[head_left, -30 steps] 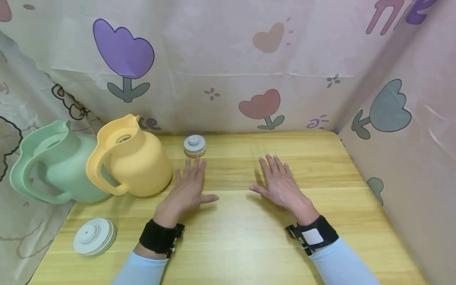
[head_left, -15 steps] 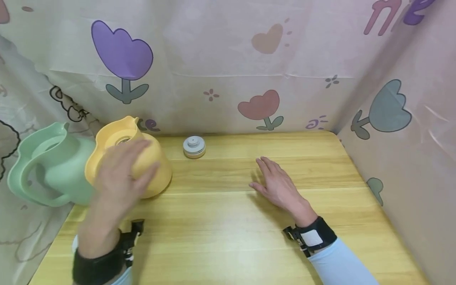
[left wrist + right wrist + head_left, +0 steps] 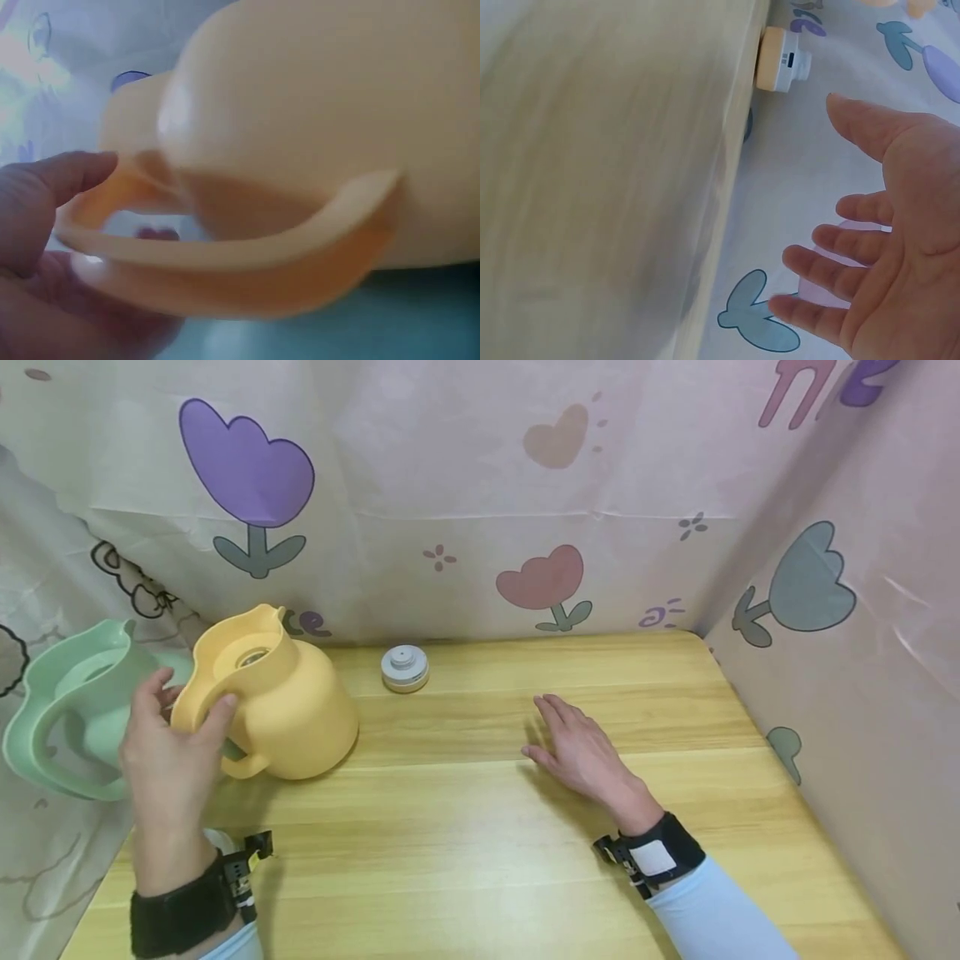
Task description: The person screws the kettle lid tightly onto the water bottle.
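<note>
My left hand is at the upper handle of a yellow thermos jug without a lid, standing upright on the table. In the left wrist view, fingers curl round the handle from below and pass through its gap, with the thumb on the opposite side. My right hand hovers over the table's middle right, fingers extended and holding nothing. Behind the yellow jug at the left stands a similar green thermos jug, partly covered by my hand. A round lid, grey-white on a yellow base, lies right of the yellow jug.
A second round lid is mostly hidden behind my left wrist. The wooden table meets a patterned curtain at its back, left and right edges. The two jugs stand close together.
My left hand has moved left from the table's middle to the yellow jug's handle, and its fingers now curl round it. The right hand stays nearly in place, its fingers closer together.
</note>
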A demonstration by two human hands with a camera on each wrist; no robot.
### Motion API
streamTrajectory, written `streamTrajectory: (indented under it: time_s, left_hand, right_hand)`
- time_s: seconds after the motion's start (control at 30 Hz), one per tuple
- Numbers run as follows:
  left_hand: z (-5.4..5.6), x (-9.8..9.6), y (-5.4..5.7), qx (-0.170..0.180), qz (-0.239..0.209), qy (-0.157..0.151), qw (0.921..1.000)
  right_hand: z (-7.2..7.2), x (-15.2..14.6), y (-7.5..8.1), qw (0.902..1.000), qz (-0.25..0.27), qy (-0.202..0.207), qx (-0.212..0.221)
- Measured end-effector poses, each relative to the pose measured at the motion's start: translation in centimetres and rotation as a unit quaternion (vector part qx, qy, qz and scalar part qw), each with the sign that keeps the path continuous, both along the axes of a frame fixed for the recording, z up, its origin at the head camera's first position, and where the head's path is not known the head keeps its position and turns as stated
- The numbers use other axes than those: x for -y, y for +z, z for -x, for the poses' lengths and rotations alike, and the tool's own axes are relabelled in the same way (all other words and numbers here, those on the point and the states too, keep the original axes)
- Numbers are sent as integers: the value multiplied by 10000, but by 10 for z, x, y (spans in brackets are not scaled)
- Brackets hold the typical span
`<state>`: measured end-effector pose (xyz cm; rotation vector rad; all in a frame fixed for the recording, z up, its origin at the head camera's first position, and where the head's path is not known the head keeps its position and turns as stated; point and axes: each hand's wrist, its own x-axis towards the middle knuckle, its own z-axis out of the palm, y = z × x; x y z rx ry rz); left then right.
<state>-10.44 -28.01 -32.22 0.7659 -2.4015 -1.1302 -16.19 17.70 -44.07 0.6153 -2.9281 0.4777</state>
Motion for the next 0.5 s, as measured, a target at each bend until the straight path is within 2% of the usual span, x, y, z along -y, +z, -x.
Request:
streamTrajectory:
  time_s: [0.1, 0.17, 0.23, 0.37, 0.4, 0.43, 0.5]
  left_hand:
    - [5, 3, -7, -111, -418, 190, 9989]
    - [7, 5, -11, -382, -786, 229, 9959]
    - [10, 5, -13, -829, -1300, 215, 9878]
    - [14, 3, -17, -1571, -2128, 209, 9642]
    - [15, 3, -18, -1693, -2210, 228, 9602]
    - [15, 2, -19, -1772, -2180, 240, 9594]
    - [17, 0, -22, -1819, -2018, 229, 9621]
  right_hand:
    - [-1, -1, -1, 10000, -45, -33, 24]
    - [-1, -1, -1, 10000, -70, -40, 16]
    - [0, -2, -1, 9999, -114, -51, -33]
    - [3, -3, -2, 9997, -185, -73, -121]
    - [3, -4, -2, 9997, -193, -76, -121]
    - [3, -4, -2, 9997, -196, -78, -112]
    - [3, -5, -2, 9997, -195, -95, -71]
